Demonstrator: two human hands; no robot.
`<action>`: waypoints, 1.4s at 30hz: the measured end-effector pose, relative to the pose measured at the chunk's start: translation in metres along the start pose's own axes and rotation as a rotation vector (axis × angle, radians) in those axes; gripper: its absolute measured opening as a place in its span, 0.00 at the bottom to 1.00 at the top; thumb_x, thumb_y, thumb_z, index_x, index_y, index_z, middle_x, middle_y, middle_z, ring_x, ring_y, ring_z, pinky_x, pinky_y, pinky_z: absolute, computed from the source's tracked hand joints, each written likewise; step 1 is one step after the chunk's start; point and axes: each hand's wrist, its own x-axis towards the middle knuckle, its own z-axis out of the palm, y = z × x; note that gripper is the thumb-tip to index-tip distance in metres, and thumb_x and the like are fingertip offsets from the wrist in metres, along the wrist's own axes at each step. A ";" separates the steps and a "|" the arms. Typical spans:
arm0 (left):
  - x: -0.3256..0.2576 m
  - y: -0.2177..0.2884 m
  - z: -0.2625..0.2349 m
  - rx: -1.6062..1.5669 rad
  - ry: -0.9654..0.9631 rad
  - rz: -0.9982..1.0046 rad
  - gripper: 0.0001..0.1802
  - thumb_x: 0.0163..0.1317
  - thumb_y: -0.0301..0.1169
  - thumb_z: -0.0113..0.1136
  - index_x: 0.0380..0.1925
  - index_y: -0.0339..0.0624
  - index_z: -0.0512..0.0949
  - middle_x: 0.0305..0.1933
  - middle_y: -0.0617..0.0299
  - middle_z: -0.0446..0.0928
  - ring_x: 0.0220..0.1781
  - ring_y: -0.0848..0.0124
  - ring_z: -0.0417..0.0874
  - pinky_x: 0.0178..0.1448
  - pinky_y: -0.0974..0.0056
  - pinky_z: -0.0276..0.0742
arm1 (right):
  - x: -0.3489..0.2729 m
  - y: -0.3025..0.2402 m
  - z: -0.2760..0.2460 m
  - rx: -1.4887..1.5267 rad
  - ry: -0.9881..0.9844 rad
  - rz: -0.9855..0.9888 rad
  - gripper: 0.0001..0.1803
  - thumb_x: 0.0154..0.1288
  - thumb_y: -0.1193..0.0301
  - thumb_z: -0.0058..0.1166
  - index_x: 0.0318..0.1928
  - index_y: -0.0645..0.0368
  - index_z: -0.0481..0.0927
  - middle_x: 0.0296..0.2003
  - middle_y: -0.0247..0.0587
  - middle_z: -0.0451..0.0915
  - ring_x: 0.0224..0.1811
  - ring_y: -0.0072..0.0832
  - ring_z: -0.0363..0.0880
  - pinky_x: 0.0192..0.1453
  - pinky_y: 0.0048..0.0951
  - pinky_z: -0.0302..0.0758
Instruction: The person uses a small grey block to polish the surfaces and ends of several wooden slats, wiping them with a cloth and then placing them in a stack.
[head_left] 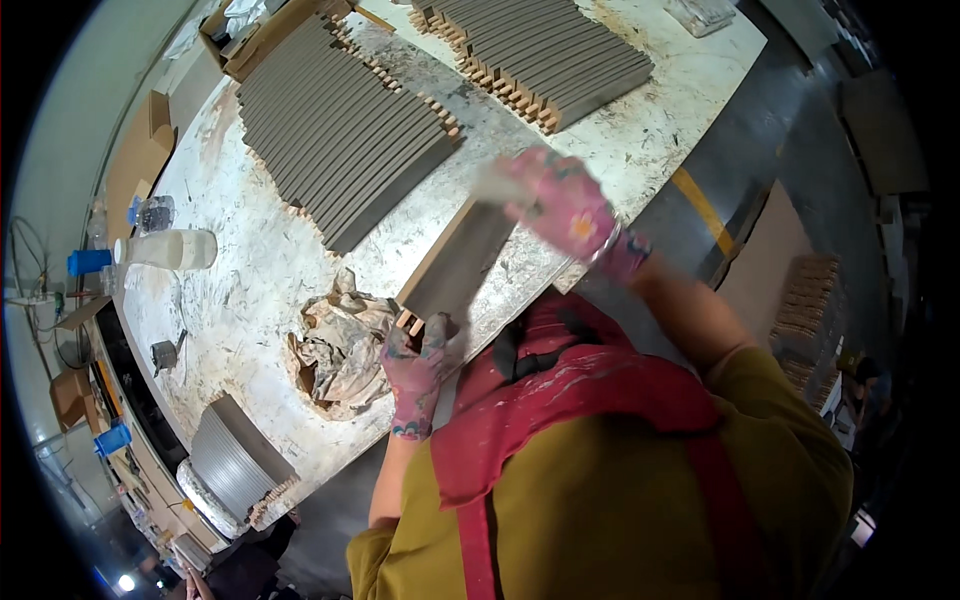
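1. Tabletop (240, 310), under left hand (415, 375) and right hand (565, 205).
2. Board rows (340, 125) beyond both hands: finished or waiting, cannot tell.
3. Single board (455, 265) between hands: apparently mid-work.
4. Right hand: gripping a blurred pale thing (495, 183).
5. Left hand: gripping board's near end.

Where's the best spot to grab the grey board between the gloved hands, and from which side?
Probably the lower-left end of the grey board, at its wooden tabs, coming from below, where the left hand is. The board is long and narrow, slanting up to the right, so this end is nearer the person; the blurred right hand is at the upper end.
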 end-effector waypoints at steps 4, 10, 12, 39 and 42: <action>-0.012 -0.006 -0.007 -0.412 -0.070 -0.295 0.10 0.65 0.25 0.61 0.45 0.37 0.76 0.37 0.58 0.82 0.34 0.70 0.83 0.36 0.68 0.78 | 0.008 0.052 -0.011 0.040 0.038 0.240 0.25 0.61 0.61 0.60 0.58 0.54 0.76 0.50 0.48 0.78 0.52 0.42 0.79 0.56 0.40 0.76; -0.001 -0.015 -0.011 -0.725 -0.343 -0.487 0.10 0.67 0.27 0.57 0.45 0.35 0.73 0.35 0.56 0.79 0.35 0.66 0.83 0.43 0.60 0.83 | -0.007 0.052 -0.001 0.709 0.127 0.319 0.28 0.64 0.60 0.62 0.59 0.63 0.75 0.53 0.50 0.78 0.52 0.39 0.79 0.58 0.34 0.75; 0.000 -0.025 -0.011 -0.990 -0.327 -0.535 0.09 0.66 0.27 0.57 0.43 0.36 0.73 0.34 0.55 0.78 0.35 0.64 0.82 0.46 0.58 0.83 | -0.007 0.051 0.002 0.814 0.021 0.434 0.27 0.65 0.63 0.61 0.59 0.67 0.75 0.53 0.50 0.79 0.53 0.35 0.79 0.58 0.32 0.74; 0.052 0.029 0.051 0.751 -0.180 0.689 0.23 0.57 0.30 0.62 0.55 0.42 0.76 0.60 0.51 0.73 0.61 0.50 0.72 0.60 0.49 0.70 | -0.053 0.023 0.007 0.309 -0.107 0.258 0.21 0.66 0.61 0.60 0.55 0.57 0.77 0.47 0.53 0.81 0.47 0.46 0.82 0.51 0.40 0.80; 0.051 0.034 0.037 0.660 -0.187 0.663 0.23 0.57 0.32 0.62 0.54 0.41 0.76 0.60 0.49 0.73 0.60 0.49 0.73 0.61 0.49 0.70 | -0.081 0.049 -0.006 0.500 -0.127 0.182 0.21 0.67 0.61 0.58 0.57 0.54 0.77 0.46 0.50 0.81 0.43 0.41 0.83 0.47 0.36 0.81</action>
